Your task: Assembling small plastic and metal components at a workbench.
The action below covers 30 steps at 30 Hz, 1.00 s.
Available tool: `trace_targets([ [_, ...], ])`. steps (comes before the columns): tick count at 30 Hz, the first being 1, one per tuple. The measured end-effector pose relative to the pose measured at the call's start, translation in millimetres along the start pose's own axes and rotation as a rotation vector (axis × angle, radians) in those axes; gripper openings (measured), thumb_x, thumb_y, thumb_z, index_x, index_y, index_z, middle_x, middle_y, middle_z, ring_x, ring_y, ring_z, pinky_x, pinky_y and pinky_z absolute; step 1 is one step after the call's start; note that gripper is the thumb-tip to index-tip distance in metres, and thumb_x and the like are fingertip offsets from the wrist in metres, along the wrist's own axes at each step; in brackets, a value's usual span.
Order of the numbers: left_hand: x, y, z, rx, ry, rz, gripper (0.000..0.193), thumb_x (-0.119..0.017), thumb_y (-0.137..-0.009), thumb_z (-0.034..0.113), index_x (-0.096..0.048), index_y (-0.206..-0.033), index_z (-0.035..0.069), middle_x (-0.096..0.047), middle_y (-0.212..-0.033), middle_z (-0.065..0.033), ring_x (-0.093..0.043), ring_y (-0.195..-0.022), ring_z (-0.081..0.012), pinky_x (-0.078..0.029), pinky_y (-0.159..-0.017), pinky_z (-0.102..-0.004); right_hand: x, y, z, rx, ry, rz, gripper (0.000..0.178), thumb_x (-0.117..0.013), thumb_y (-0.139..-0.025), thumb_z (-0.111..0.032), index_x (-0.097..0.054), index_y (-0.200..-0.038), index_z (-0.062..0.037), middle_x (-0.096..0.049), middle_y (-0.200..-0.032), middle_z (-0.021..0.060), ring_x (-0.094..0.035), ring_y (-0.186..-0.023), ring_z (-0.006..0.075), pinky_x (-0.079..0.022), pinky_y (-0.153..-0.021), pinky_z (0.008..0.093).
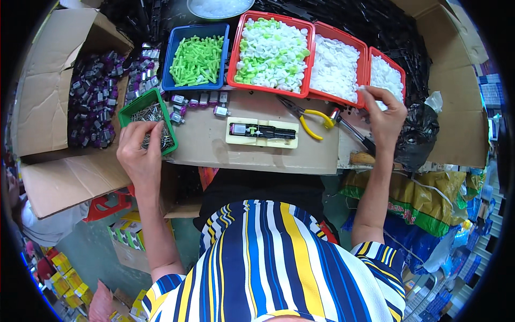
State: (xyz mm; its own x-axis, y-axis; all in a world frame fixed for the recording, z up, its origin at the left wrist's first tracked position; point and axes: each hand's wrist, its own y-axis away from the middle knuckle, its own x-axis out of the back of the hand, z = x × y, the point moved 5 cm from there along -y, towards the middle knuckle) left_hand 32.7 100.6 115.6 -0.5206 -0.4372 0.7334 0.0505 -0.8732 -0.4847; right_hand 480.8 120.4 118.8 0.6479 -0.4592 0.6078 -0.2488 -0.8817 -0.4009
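My left hand (140, 153) is over a small green tray (169, 149) of thin metal screws or pins (152, 114). Its thumb and fingers are pinched together; whatever is between them is too small to make out. At the right, my right hand (387, 119) pinches by the near corner of a red tray (340, 100) of small white plastic pieces (333, 64); its fingertips partly hide what they touch. Between my hands a cream holder (292, 143) lies on the cardboard-covered bench, with a black part (280, 132) carrying a small silver motor (238, 129) set in it.
Yellow-handled pliers (311, 119) and a dark-handled tool (355, 132) lie right of the holder. Behind stand a blue tray (226, 53) of green pieces and more red trays. Loose motors (220, 111) lie near a carton (45, 80) of motors. A black bag (421, 137) sits at right.
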Motion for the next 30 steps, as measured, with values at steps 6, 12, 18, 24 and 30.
trace_targets([
  [6,-34,17,71,0.073,0.419,-0.136,0.005,-0.073,-0.078,-0.001,-0.07,-0.082,-0.001,-0.068,-0.083,-0.0114,-0.065,-0.078,-0.0226,-0.051,-0.072,-0.0328,-58,39,-43,-0.058,-0.424,-0.184,0.009,-0.072,-0.084,0.005,-0.072,-0.093,0.0054,-0.072,-0.085,0.0059,-0.065,-0.077,0.0083,-0.052,-0.068,0.0206],
  [12,-63,29,116,-0.013,0.62,-0.149,0.007,-0.075,-0.074,-0.003,-0.07,-0.079,0.0,-0.068,-0.079,-0.0083,-0.063,-0.074,-0.02,-0.048,-0.066,-0.031,-87,68,-75,-0.122,-0.586,-0.365,0.011,-0.071,-0.084,0.006,-0.07,-0.094,0.0049,-0.07,-0.088,0.0067,-0.065,-0.078,0.0106,-0.052,-0.073,0.0225],
  [18,-69,30,113,-0.001,0.644,-0.145,0.007,-0.074,-0.074,-0.003,-0.07,-0.077,0.0,-0.068,-0.077,-0.0074,-0.063,-0.074,-0.0206,-0.049,-0.067,-0.0318,-95,75,-88,-0.091,-0.604,-0.389,0.012,-0.072,-0.082,0.005,-0.069,-0.093,0.0046,-0.069,-0.09,0.0061,-0.063,-0.084,0.0104,-0.051,-0.077,0.0244],
  [24,-70,31,106,0.041,0.677,-0.178,0.006,-0.074,-0.074,-0.002,-0.069,-0.077,0.0,-0.067,-0.076,-0.0068,-0.062,-0.073,-0.0193,-0.049,-0.068,-0.0312,-98,77,-98,-0.028,-0.566,-0.381,0.01,-0.072,-0.08,0.006,-0.069,-0.09,0.0038,-0.069,-0.09,0.0069,-0.064,-0.084,0.012,-0.051,-0.078,0.0261],
  [30,-75,35,103,0.175,0.779,-0.206,0.005,-0.074,-0.077,-0.002,-0.069,-0.079,-0.001,-0.066,-0.076,-0.0064,-0.061,-0.073,-0.0161,-0.048,-0.068,-0.0281,-92,75,-113,0.262,-0.346,-0.28,0.012,-0.072,-0.077,0.007,-0.068,-0.087,0.0024,-0.069,-0.085,0.0077,-0.065,-0.081,0.0155,-0.051,-0.076,0.0272],
])
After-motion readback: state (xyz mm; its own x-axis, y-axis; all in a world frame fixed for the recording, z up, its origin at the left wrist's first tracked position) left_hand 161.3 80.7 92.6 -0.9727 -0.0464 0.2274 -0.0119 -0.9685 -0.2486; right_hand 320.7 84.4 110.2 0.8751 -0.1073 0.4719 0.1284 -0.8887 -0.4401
